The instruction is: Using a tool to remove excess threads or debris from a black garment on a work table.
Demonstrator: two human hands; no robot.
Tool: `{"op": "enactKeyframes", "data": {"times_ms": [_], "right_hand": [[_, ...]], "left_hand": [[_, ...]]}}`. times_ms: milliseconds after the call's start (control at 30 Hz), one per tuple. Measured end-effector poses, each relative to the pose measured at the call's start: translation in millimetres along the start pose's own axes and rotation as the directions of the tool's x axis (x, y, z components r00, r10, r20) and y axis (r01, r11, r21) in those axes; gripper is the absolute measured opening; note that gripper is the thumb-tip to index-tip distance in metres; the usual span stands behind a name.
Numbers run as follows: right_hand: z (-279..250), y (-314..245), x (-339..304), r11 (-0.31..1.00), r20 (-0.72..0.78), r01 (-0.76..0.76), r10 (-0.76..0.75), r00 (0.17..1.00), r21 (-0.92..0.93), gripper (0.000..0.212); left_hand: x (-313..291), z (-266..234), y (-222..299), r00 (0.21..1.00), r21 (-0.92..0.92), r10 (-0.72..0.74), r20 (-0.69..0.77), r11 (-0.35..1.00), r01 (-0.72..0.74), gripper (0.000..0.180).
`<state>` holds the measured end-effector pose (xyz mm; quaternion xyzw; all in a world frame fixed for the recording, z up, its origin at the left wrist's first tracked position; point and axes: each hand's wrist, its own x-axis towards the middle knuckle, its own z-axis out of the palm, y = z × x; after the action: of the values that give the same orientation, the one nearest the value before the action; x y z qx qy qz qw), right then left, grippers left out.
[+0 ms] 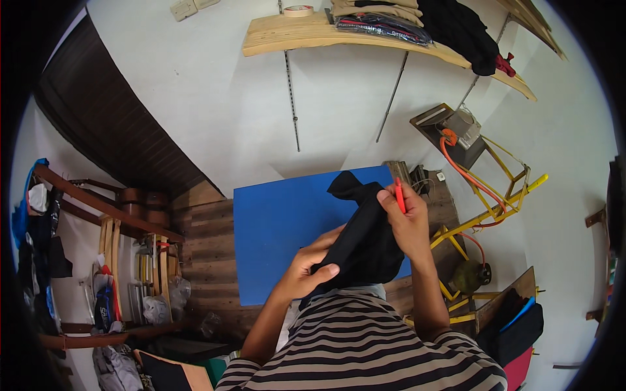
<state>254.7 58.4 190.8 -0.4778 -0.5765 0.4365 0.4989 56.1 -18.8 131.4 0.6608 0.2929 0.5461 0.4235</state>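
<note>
The left hand [310, 264] had a loose grip on the black cloth [368, 238], its thumb lying across the near side and its fingers spread along the far side, so that the folded edge passed between them. The right hand [411, 225] kept a narrower grip: the thumb pressed on the cloth's upper right part, and a slim red tool [400, 197] stood upright between thumb and fingers. The tool's exact kind was too small to tell.

The cloth ran slantwise between the two hands, a loose flap sticking out at its upper left end and the wider part hanging down in front of the person's striped shirt [365, 339]. It was over the near right part of the blue surface [274, 221]; whether it touched that surface could not be told.

Around this lay a wood-plank floor [205, 241]. To the right stood a yellow metal frame [486, 215], with an orange hose [471, 173] looping beside it and a dark green gas cylinder [471, 277] lower down. On the left, a rack [107, 202] held assorted goods. Beyond the surface, a wooden shelf [287, 38] on the white wall [215, 85] bore a tape roll [298, 11] and folded clothes [381, 12].
</note>
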Motion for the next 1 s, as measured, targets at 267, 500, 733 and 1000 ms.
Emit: {"op": "enactKeyframes", "data": {"times_ms": [267, 500, 733, 1000], "right_hand": [[12.8, 15.1, 11.0, 1.0, 0.027, 0.024, -0.023, 0.999, -0.018, 0.025], [9.9, 11.8, -4.1, 0.995, -0.066, 0.099, -0.097, 0.993, 0.015, 0.017], [10.1, 9.3, -34.4, 0.91, 0.139, 0.313, -0.284, 0.949, -0.271, 0.031], [21.1, 22.8, -27.8, 0.8, 0.129, 0.458, -0.445, 0.886, -0.388, 0.03]], "left_hand": [[-15.6, 12.8, -14.7, 0.915, -0.828, -0.4, 0.047, 0.496, 0.259, 0.056], [-3.4, 18.3, -4.4, 0.915, -0.875, -0.404, -0.004, 0.445, 0.192, 0.061], [0.9, 20.7, -5.2, 0.924, -0.939, -0.378, -0.061, 0.335, 0.075, 0.063], [0.1, 28.0, -12.5, 0.911, -0.986, -0.41, -0.034, 0.162, 0.037, 0.057]]}}
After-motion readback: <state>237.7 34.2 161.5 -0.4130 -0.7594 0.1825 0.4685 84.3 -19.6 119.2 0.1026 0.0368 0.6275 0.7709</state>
